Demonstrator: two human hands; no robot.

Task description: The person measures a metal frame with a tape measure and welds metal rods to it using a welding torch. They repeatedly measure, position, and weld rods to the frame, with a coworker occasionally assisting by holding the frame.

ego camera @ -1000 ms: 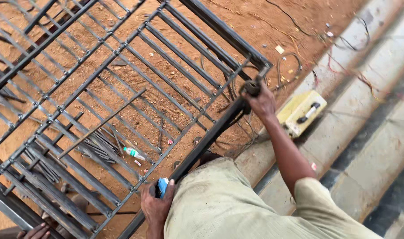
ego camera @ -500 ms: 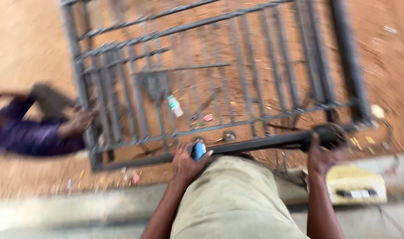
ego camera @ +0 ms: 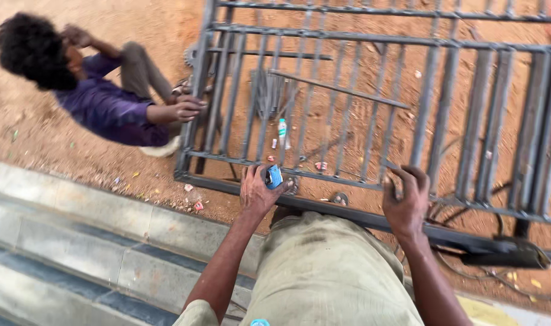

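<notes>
A grey metal gate frame point(ego camera: 360, 42) with many upright bars lies flat over red dirt. My left hand point(ego camera: 256, 192) rests on its near rail and grips a small blue object point(ego camera: 274, 177). My right hand point(ego camera: 406, 199) sits on the same rail further right, fingers curled over a thin bar, holding nothing else. A black tool with a cable point(ego camera: 505, 252) lies on the rail at the far right, away from my right hand.
Another person in a purple shirt point(ego camera: 106, 105) crouches at the left, one hand point(ego camera: 188, 110) on the frame's end. Loose metal rods point(ego camera: 266, 90) and a small bottle point(ego camera: 282, 130) lie under the bars. Stone steps point(ego camera: 76, 241) run along the lower left.
The view has swung left. My right hand has left the black tool at the rail's end and moved inward onto a bar. My left hand still holds the blue object.
</notes>
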